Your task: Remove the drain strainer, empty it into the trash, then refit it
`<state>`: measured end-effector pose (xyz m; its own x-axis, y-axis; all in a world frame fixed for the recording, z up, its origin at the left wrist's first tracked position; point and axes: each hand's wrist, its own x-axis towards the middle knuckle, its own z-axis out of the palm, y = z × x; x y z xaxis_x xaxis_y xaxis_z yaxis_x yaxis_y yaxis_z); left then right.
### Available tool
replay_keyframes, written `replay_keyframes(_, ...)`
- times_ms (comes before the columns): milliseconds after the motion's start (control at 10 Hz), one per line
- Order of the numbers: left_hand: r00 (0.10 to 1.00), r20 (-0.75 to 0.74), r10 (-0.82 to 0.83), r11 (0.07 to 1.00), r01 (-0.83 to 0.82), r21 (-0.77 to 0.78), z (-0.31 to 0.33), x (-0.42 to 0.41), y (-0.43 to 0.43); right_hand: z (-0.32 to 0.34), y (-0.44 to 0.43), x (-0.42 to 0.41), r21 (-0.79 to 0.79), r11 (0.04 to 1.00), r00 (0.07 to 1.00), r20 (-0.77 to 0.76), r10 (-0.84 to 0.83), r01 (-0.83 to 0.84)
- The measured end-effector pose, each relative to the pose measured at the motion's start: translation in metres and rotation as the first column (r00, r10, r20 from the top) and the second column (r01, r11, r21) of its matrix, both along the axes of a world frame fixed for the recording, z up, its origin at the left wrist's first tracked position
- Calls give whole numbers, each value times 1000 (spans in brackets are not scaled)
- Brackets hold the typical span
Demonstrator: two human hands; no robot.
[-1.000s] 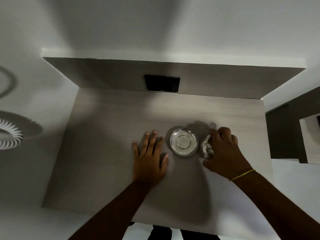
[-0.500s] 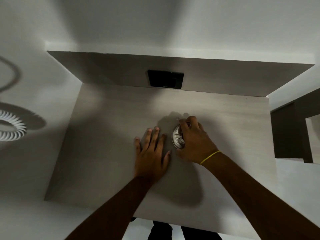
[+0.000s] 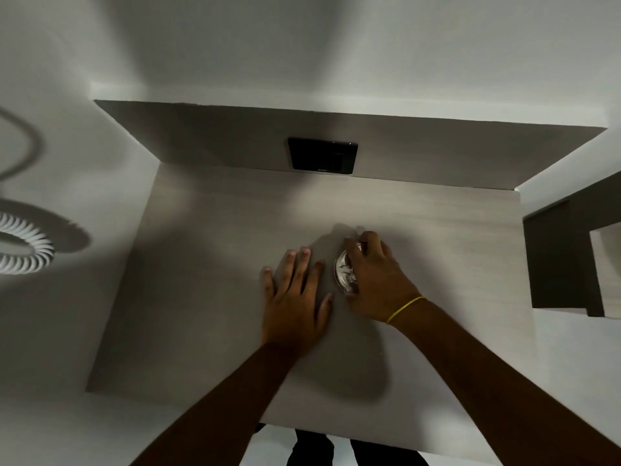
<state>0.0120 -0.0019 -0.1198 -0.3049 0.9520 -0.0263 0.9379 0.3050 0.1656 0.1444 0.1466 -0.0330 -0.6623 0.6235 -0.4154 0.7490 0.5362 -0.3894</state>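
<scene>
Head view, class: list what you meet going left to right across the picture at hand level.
White coiled hose → left hand flat on the table → metal strainer → right hand over it → yellow wristband → dark cabinet.

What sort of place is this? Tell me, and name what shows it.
Hard to say for sure; likely a mock sink station in a plain indoor room. A flat wood-grain tabletop with a raised back panel, and a metal drain strainer under the right hand, suggest it. No tap shows.
</scene>
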Motion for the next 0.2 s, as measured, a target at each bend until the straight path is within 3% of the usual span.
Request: replay_keyframes(200, 1000, 19, 1, 1000, 0, -14, 10, 1, -1, 17, -3, 9, 49, 999, 1000, 5, -4, 4)
